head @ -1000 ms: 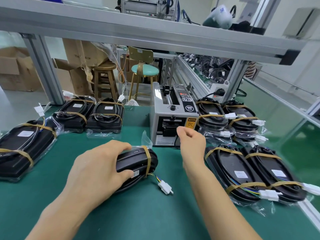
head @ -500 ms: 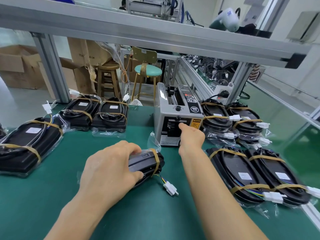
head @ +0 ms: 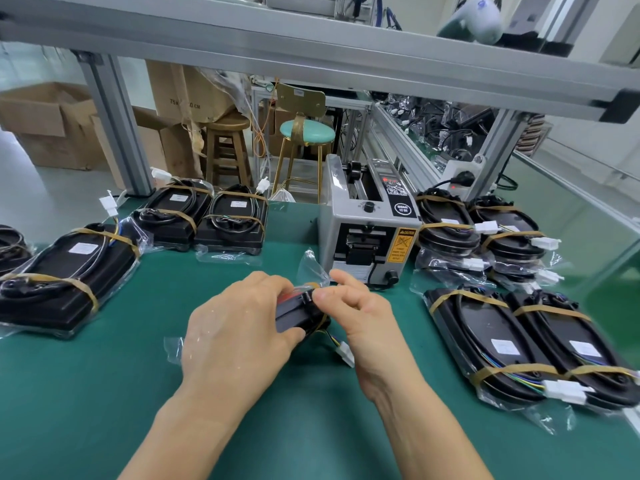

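Two hands are meeting at the centre of the frame over a black unit lying on the green mat, just in front of the grey tape dispenser. The left hand is wrapping its curled fingers over the unit's top and its thumb round the near side, probably to keep it from sliding. The right hand is pinching the loose end of the clear bag between thumb and forefinger, the other fingers loosely bent; whether it is holding tape I cannot tell. A white connector is hanging out below on coloured wires. Finished bagged units are stacking up at the right and more at the left, so it looks like the bag is being closed within easy reach of the dispenser
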### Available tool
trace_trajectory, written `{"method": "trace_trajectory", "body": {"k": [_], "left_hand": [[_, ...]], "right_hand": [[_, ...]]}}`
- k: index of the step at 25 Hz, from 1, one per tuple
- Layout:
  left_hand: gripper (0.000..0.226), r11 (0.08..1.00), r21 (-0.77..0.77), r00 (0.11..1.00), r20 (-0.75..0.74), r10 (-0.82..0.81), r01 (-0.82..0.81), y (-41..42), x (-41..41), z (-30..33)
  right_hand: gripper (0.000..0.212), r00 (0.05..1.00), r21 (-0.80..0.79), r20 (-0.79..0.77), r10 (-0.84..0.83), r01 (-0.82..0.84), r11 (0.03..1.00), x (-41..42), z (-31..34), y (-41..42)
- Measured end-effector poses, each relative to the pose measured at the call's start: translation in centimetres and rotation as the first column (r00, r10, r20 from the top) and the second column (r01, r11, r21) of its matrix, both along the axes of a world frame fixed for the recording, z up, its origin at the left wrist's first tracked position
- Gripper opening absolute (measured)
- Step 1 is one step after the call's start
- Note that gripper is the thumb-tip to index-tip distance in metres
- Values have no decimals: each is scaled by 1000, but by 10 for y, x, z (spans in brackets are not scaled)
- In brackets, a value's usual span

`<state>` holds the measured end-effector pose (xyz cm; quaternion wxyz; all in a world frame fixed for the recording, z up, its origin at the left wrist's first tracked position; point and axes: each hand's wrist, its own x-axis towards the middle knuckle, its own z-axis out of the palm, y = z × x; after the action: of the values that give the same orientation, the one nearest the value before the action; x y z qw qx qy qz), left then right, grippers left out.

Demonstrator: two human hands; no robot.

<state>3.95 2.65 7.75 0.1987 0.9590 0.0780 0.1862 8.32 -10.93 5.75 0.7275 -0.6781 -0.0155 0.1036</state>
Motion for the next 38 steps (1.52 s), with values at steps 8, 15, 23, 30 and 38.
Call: {"method": "trace_trajectory", "body": {"k": [8, 15, 23, 30, 38], "left_hand": [[33, 1000, 29, 1000, 31, -7, 6, -2, -1, 0], [35, 999, 38, 999, 38, -11, 10, -2, -3, -2], [35, 999, 46, 999, 40, -10, 8, -4, -3, -2], [36, 1000, 26, 999, 43, 3, -4, -4, -3, -1], [35, 999, 39, 999, 39, 5, -7, -4, -2, -1]], "right_hand": [[22, 999, -46, 50, -15, 17, 999, 1, 0, 7], [21, 983, -186, 162, -83, 113, 976, -1, -5, 12], [22, 969, -244, 225, -100, 156, 957, 0, -6, 10], [26, 989, -60, 96, -109, 115, 992, 0, -8, 9], [20, 994, -22, 70, -85, 86, 996, 1, -7, 8]]}}
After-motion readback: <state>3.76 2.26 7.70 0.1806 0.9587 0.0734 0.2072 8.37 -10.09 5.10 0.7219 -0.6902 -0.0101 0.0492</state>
